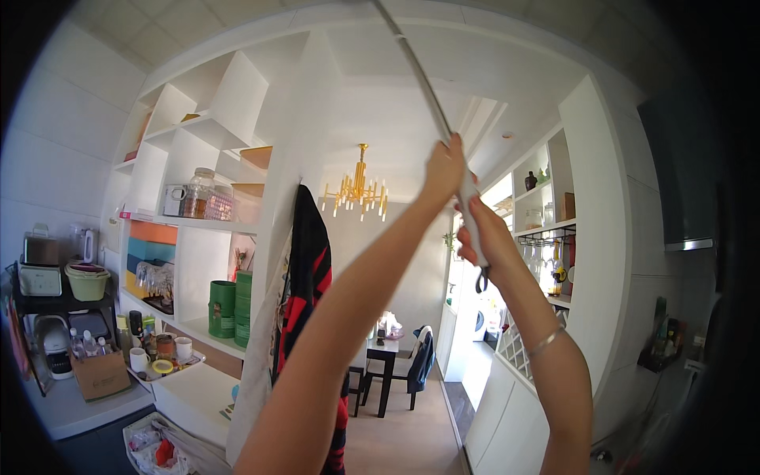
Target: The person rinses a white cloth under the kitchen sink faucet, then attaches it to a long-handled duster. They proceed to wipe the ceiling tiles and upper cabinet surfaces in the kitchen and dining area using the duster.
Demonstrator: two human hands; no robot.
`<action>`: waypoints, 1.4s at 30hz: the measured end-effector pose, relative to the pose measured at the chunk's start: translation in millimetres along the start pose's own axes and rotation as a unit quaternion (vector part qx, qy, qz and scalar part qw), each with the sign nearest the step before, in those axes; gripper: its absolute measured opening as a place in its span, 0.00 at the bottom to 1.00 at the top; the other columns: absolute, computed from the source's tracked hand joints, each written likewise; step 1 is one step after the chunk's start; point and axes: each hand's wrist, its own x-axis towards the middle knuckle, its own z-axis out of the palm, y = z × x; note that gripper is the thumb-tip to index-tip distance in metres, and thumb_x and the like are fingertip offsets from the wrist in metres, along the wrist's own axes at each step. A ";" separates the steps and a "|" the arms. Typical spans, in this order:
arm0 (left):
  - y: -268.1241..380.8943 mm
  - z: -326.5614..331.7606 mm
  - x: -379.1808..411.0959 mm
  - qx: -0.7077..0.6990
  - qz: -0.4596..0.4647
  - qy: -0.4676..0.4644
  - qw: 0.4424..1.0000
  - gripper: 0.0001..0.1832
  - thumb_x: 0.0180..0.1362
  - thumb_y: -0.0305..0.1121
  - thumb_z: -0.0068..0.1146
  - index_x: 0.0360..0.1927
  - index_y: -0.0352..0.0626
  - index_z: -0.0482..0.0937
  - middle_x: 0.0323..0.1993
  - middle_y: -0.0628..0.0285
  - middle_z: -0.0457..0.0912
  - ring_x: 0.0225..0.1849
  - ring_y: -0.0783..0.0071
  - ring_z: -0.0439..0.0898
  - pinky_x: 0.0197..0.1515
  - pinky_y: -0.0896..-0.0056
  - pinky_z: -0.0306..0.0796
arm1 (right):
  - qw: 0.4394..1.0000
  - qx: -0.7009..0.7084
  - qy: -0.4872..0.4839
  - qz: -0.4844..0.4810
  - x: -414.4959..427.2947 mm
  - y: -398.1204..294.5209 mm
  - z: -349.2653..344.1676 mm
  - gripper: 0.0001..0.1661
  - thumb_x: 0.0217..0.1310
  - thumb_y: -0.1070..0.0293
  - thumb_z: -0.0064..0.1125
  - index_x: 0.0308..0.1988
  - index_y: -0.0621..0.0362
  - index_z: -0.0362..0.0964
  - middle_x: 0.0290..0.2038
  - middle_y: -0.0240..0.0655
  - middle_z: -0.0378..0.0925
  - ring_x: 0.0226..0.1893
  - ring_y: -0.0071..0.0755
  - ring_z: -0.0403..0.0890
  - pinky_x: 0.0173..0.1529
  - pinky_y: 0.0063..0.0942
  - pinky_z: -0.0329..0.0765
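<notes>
Both my arms reach up in front of me, holding one long pole [423, 83] with a pale grip at its lower end. My left hand [444, 169] wraps around the pole where the shaft meets the grip. Lower down, my right hand [487, 234] clasps the pale grip; a dark hanging loop [481, 280] dangles just below it. The pole slants up and to the left towards the ceiling, and its far end is cut off by the top of the picture. A bracelet [546, 342] circles my right forearm.
A gold chandelier [358, 184] hangs beyond the opening. White open shelves [196, 222] stand left, cabinets [594, 237] right. A red and black garment [306, 279] hangs by the left post. A counter [107, 409] holds a cardboard box [102, 377]; a bin [133, 442] stands below.
</notes>
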 end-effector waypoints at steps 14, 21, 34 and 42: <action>-4.1 -2.8 25.0 0.080 -0.021 -0.019 0.996 0.22 0.54 0.46 0.27 0.29 0.33 0.62 0.16 0.51 0.73 0.12 0.71 0.69 0.14 0.74 0.58 | 1.000 -0.006 0.011 -0.013 34.3 6.7 -15.0 0.23 0.57 0.49 0.36 0.35 0.60 0.62 0.13 0.29 0.61 0.06 0.18 0.56 0.15 0.15 0.61; -60.8 105.5 46.2 0.144 0.015 -0.015 0.989 0.28 0.54 0.47 0.32 0.29 0.22 0.66 0.23 0.38 0.73 0.28 0.49 0.75 0.33 0.60 0.69 | 0.998 0.027 0.047 -0.024 6.5 2.8 -112.2 0.24 0.57 0.49 0.36 0.39 0.61 0.59 0.12 0.29 0.59 0.06 0.17 0.52 0.12 0.14 0.55; -57.5 335.6 15.6 0.085 -0.020 -0.089 0.992 0.29 0.53 0.48 0.31 0.31 0.24 0.67 0.27 0.35 0.72 0.33 0.44 0.73 0.39 0.58 0.66 | 0.985 -0.058 0.165 -0.016 -73.4 -66.9 -300.8 0.25 0.58 0.48 0.35 0.40 0.59 0.60 0.11 0.28 0.59 0.05 0.17 0.52 0.15 0.13 0.58; -65.8 423.8 11.5 0.078 -0.039 -0.127 0.988 0.29 0.54 0.48 0.31 0.34 0.23 0.67 0.32 0.34 0.71 0.39 0.42 0.71 0.42 0.57 0.65 | 0.980 -0.056 0.189 -0.020 -106.2 -88.0 -367.7 0.27 0.56 0.44 0.35 0.40 0.59 0.60 0.11 0.25 0.59 0.04 0.14 0.53 0.17 0.13 0.61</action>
